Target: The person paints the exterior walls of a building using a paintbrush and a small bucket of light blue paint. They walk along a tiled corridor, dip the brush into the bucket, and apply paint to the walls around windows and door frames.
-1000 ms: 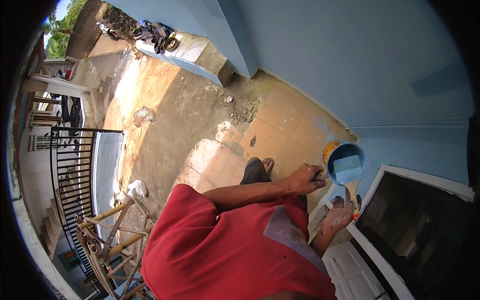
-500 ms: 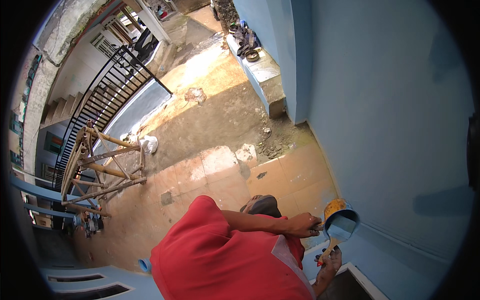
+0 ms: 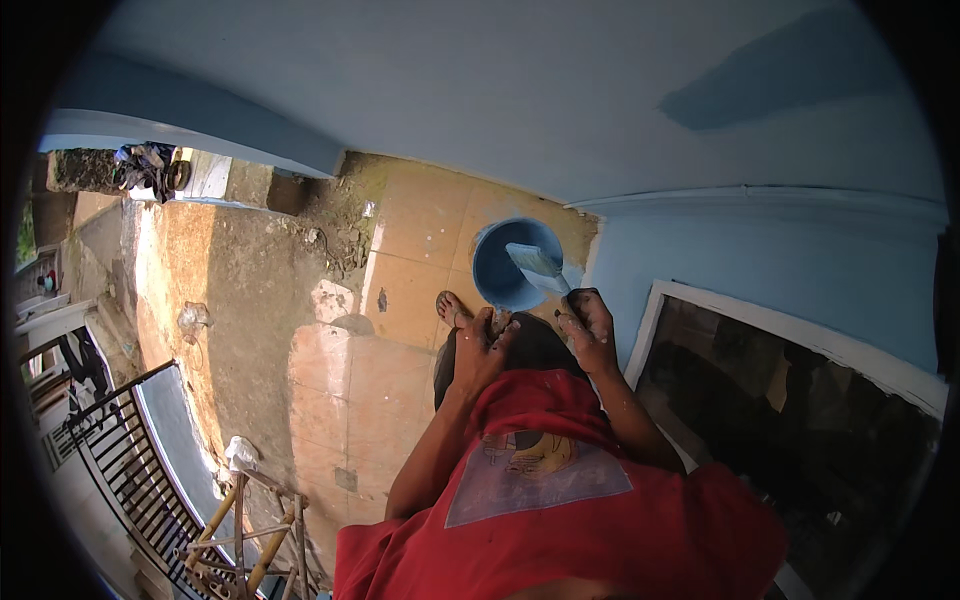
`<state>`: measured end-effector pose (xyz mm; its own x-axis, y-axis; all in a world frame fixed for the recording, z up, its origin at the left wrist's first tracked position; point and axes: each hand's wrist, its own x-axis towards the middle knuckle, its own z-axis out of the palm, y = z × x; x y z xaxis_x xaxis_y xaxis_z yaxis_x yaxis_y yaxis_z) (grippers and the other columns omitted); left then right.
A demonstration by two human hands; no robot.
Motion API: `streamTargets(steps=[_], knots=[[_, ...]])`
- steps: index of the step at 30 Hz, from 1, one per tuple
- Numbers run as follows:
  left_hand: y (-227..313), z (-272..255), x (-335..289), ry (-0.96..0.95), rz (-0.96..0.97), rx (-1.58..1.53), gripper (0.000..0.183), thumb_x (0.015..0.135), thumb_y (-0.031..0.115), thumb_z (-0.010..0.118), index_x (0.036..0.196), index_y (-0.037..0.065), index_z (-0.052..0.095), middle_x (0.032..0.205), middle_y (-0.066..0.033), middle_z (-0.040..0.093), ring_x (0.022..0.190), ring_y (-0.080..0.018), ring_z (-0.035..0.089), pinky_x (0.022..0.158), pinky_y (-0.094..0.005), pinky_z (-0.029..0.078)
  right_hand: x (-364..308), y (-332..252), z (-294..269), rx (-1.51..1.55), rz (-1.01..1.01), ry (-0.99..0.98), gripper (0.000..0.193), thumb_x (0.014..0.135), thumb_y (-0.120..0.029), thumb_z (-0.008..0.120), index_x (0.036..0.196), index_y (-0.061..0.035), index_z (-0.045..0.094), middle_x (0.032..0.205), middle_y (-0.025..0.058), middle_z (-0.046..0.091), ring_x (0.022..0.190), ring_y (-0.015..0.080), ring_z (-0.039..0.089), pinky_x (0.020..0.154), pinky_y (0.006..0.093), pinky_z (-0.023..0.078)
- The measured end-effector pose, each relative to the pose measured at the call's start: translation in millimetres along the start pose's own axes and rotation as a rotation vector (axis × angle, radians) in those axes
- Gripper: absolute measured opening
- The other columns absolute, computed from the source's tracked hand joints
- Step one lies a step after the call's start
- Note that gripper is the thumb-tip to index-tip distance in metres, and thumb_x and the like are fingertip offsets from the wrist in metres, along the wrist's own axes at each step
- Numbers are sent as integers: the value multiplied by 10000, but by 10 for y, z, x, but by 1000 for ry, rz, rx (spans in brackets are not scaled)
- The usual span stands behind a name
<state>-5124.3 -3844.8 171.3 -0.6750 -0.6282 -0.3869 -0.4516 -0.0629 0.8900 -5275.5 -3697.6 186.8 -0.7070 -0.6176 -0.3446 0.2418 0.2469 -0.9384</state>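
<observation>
A paint bucket (image 3: pixel 512 268) was gripped at its rim by the left hand (image 3: pixel 483 345), apparently to steady it, while a brush (image 3: pixel 538 265) was held closed in the right hand (image 3: pixel 588 326) over the paint, beside the blue wall (image 3: pixel 500 90).

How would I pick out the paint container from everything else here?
Find the pale blue wall, then look down to the tiled floor beside the dark window. The round bucket sits just above the person's two hands, filled with blue paint, with a wide brush over it.

Right hand (image 3: pixel 590 330) holds a paintbrush (image 3: pixel 537 264) over the blue paint bucket (image 3: pixel 497 275), left hand (image 3: pixel 482 345) gripping its rim
</observation>
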Motion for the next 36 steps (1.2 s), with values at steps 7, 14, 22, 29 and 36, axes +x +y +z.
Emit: streamTargets(steps=[7, 14, 22, 29, 36], knots=[[-578, 257, 639, -95, -31, 37, 383, 904, 213, 742, 1156, -55, 637, 886, -252, 725, 819, -386, 746, 718, -423, 563, 442, 584, 210, -244, 56, 245, 347, 928, -150, 677, 1208, 50, 632, 1095, 121, 695, 1003, 202, 660, 927, 337, 512], [-1882, 788, 1580, -98, 30, 149, 328, 914, 192, 736, 1109, -49, 629, 821, -243, 698, 734, -372, 723, 675, -416, 550, 1275, 1894, 225, -140, 77, 323, 328, 943, -78, 662, 1239, 55, 618, 1104, 84, 680, 1005, 147, 628, 920, 298, 494], [-4144, 1069, 3164, -337, -93, 155, 285, 934, 250, 731, 965, -15, 631, 684, -81, 645, 584, -156, 612, 581, -335, 498, 2717, 3913, -47, 83, 164, 345, 300, 931, -62, 686, 1191, 25, 562, 981, 68, 704, 857, 97, 617, 785, 269, 491], [-5224, 1214, 4132, -437, -15, 218, 298, 944, 255, 727, 946, -25, 625, 669, -94, 617, 589, -164, 595, 578, -345, 483, 3413, 5750, -185, 227, -55, 489, 277, 964, -131, 680, 1202, -23, 589, 904, 42, 677, 713, 95, 612, 633, 261, 489], [-5970, 1458, 4129, -409, -42, 49, 314, 946, 289, 719, 921, -8, 618, 671, -61, 623, 581, -129, 586, 561, -323, 491, 3803, 6454, -140, 381, -167, 546, 259, 964, -159, 664, 1185, -34, 614, 886, 31, 667, 676, 109, 608, 590, 275, 482]])
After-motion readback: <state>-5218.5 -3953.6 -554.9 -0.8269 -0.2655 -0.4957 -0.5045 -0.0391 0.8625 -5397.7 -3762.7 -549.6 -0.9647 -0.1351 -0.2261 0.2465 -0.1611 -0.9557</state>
